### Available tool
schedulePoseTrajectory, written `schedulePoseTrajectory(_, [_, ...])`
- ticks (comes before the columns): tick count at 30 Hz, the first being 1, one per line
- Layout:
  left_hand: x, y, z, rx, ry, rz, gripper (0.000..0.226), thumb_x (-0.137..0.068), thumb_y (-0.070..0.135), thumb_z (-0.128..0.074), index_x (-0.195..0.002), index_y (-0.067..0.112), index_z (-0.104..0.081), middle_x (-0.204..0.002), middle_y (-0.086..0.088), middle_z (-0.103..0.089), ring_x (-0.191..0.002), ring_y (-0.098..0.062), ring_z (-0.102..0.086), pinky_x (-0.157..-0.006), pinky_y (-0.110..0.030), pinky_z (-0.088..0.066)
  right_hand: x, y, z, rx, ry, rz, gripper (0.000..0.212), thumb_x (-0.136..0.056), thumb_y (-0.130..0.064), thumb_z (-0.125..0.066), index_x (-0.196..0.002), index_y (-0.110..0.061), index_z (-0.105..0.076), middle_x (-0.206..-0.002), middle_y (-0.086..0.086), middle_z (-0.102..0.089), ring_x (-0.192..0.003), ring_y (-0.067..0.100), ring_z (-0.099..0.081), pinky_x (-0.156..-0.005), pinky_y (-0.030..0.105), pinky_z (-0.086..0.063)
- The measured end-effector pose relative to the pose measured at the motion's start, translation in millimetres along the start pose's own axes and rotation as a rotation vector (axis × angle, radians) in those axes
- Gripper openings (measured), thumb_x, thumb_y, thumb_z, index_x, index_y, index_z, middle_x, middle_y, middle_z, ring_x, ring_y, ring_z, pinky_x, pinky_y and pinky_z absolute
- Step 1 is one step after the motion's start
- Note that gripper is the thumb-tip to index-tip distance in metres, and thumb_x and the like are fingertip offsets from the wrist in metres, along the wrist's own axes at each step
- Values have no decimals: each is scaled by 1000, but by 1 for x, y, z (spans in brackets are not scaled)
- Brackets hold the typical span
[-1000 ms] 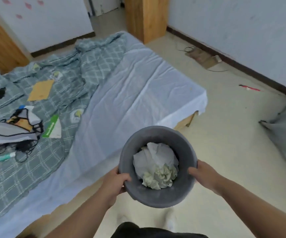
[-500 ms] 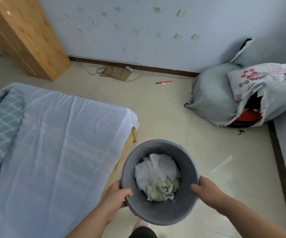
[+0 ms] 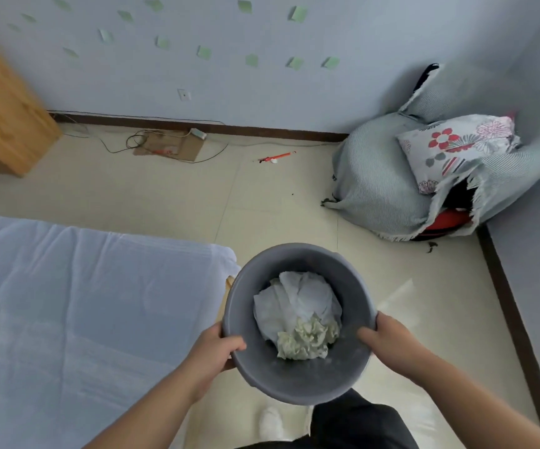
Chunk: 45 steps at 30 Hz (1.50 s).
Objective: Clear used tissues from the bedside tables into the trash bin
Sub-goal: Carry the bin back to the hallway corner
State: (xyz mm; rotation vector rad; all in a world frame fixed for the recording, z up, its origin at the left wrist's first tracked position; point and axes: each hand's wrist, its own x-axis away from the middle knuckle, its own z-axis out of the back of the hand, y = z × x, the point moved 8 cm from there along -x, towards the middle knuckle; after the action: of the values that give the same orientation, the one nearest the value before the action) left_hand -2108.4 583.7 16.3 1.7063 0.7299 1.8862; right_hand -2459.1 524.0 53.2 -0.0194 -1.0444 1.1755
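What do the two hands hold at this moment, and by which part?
They hold the grey trash bin by its rim: the left hand grips the left side, the right hand the right side, thumbs inside.

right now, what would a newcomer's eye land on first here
The grey trash bin, low in the middle, gripped at its rim by the left hand and the right hand, with crumpled tissues inside. Next, the floral pillow tucked in a grey blanket heap in the far right corner, and the pale blue bed at the left.
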Motion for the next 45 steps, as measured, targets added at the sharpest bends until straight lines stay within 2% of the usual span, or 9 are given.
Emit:
schedulePoseTrajectory(6, [-85, 86, -21, -34, -35, 1, 43, -69, 11, -69, -112, 12, -74, -98, -6, -83, -93, -24, -79, -74, -34, -64, -90, -25, 47, -56, 29, -35, 15, -87, -28, -59, -85, -15, -65, -83, 7, -71, -70, 21, -63, -59, 32, -48])
schedulePoseTrajectory(11, [-162, 159, -22, -44, 13, 36, 31, -86, -2, -65, -112, 12, -74, -104, -12, -81, -96, -28, -76, -74, -34, -64, -190, -69, 85, -83, -40, -29, 17, -89, -27, -58, -92, -12, -66, -92, 13, -72, -74, 24, -63, -62, 34, -48])
schedulePoseTrajectory(17, [-223, 259, 4, 20, 102, 10, 29, -89, -3, -64, -113, 13, -72, -108, -13, -78, -98, -28, -74, -70, -31, -63, -294, -181, 152, -31, -60, 64, 17, -89, -28, -62, -96, -14, -66, -99, 10, -72, -92, 30, -69, -74, 38, -55])
schedulePoseTrajectory(20, [-255, 290, 32, 101, 166, 18, 28, -90, -4, -62, -111, 13, -72, -110, -17, -74, -99, -31, -71, -66, -30, -63, -339, -245, 164, -34, -92, 133, 15, -88, -26, -63, -99, -18, -67, -100, 5, -74, -94, 25, -70, -82, 41, -58])
schedulePoseTrajectory(26, [-342, 336, 92, 192, 212, 53, 29, -88, -4, -61, -110, 12, -73, -105, -17, -77, -95, -33, -73, -65, -33, -64, -429, -341, 153, -8, -188, 131, 33, -78, -28, -63, -108, -16, -69, -104, 6, -76, -99, 26, -71, -92, 50, -59])
schedulePoseTrajectory(34, [-453, 445, 180, 233, 174, 60, 30, -85, -3, -62, -109, 9, -74, -96, -11, -76, -86, -27, -72, -67, -34, -63, -548, -482, 158, -31, -215, 76, 35, -70, -31, -63, -101, -15, -68, -93, 7, -77, -89, 27, -73, -84, 46, -62])
schedulePoseTrajectory(39, [-498, 510, 242, 301, 205, 20, 33, -85, -5, -63, -112, 10, -74, -104, -13, -79, -88, -26, -76, -67, -32, -63, -617, -587, 160, 19, -209, 150, 27, -76, -30, -62, -102, -24, -64, -101, 4, -74, -97, 28, -70, -92, 51, -58])
schedulePoseTrajectory(43, [-533, 535, 293, 341, 276, 48, 34, -87, -2, -64, -115, 16, -73, -109, -10, -78, -99, -30, -76, -70, -32, -64, -676, -667, 130, 76, -321, 218, 27, -74, -33, -63, -101, -35, -66, -99, -9, -76, -93, 15, -71, -75, 32, -56])
schedulePoseTrajectory(45, [-549, 545, 320, 371, 316, 65, 34, -88, 0, -65, -116, 18, -73, -108, -8, -80, -98, -28, -77, -72, -33, -64, -708, -706, 110, 92, -377, 234, 38, -64, -41, -62, -101, -34, -68, -94, -12, -78, -91, 12, -72, -71, 28, -54])
